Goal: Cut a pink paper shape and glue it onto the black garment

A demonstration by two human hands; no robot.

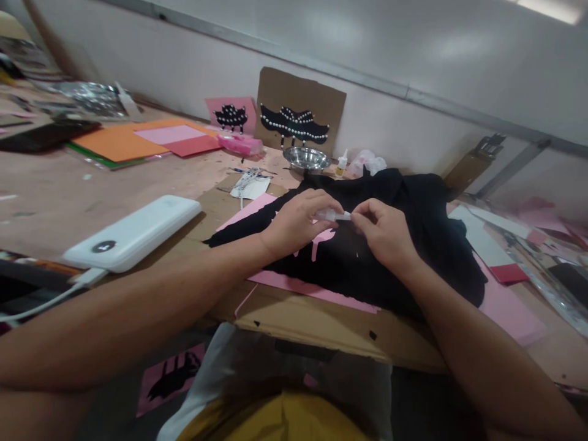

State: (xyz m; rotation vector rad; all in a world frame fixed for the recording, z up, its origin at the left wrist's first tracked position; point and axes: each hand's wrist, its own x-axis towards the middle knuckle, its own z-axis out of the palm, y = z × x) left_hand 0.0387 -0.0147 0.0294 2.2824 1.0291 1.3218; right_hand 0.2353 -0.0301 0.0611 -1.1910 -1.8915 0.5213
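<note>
Forearms [215, 275] converging, the left hand [298, 222] grips a small bottle [325, 214] and the right hand [386, 234] pinches its white tip [343, 216] above black fabric [432, 214].

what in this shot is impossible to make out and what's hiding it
All in the head view:
Nozzled bottle: the left hand hides much of its body.
Tip of the nozzle: the right hand's fingers and blur hide whether a cap is there.
Pink shape: partly covered by the left hand.
White power bank: its display is too blurred to read.
White cable: cut off by the left edge.
</note>
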